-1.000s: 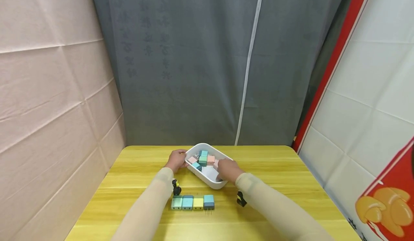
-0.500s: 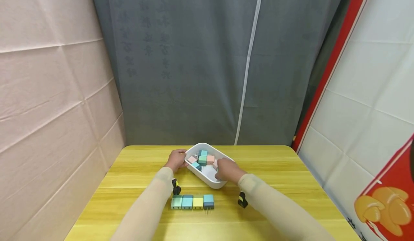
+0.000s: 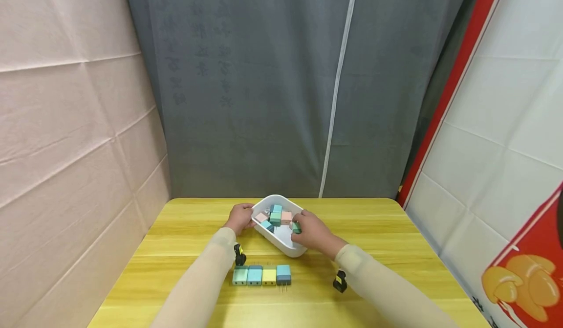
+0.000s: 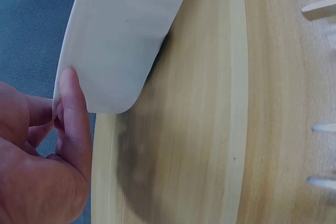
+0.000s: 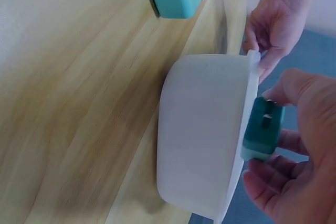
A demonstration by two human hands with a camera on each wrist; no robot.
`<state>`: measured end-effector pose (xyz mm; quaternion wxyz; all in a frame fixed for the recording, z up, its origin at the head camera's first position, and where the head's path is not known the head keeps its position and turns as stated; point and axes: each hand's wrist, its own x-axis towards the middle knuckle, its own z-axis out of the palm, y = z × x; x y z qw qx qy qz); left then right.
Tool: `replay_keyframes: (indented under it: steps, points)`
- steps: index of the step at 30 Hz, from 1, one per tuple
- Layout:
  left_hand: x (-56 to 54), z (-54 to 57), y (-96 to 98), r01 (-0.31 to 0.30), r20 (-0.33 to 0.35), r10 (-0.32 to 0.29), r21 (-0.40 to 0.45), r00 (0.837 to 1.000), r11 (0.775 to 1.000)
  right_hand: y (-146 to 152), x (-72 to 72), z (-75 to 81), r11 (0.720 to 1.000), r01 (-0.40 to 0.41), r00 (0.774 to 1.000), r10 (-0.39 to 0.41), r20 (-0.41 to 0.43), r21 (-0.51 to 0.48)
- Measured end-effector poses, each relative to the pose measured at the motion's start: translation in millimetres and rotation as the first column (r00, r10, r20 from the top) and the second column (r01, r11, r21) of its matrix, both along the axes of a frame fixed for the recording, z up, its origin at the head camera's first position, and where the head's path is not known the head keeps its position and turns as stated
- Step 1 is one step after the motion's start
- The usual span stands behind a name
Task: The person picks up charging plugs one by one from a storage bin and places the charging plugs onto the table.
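Observation:
My left hand (image 3: 240,219) pinches the rim of a white plastic tray (image 3: 278,244) at its left end; in the left wrist view the thumb lies against the tray's outer wall. Between the thumb and fingers of my right hand (image 3: 313,231) is a two-tone green charger plug (image 5: 264,128), dark on one side and paler on the other, with metal showing on the dark face. It is at the tray's right rim. Inside the tray lie several more plugs, among them a pink plug (image 3: 286,217), a green plug (image 3: 275,218) and a blue plug (image 3: 267,226).
Nearer to me on the wooden table (image 3: 352,298) stands a row of several plugs: a pale green plug (image 3: 240,276), a light blue plug (image 3: 254,276), a yellow plug (image 3: 269,276) and a blue plug (image 3: 283,274) with pins pointing my way. A grey curtain (image 3: 264,98) hangs behind.
My right hand, earlier reaching down into the tray, has risen and drawn slightly right, and the green plug now shows between its fingers. The left hand and tray have stayed put.

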<state>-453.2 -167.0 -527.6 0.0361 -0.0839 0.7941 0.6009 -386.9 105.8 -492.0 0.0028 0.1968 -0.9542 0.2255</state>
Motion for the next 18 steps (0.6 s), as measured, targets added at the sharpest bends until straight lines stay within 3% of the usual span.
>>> replay_keyframes:
  steps: [5,18]
  points:
    - [-1.1,0.4,0.9,-0.004,0.001,0.004,-0.008,1.0,1.0,5,12.8,7.0,0.999,-0.038,0.999,0.037,-0.029,-0.037]
    - [-3.8,-2.7,-1.1,0.009,-0.003,-0.009,0.007,1.0,1.0,12,40.8,11.5,0.989,-0.151,0.978,0.148,-0.148,-0.004]
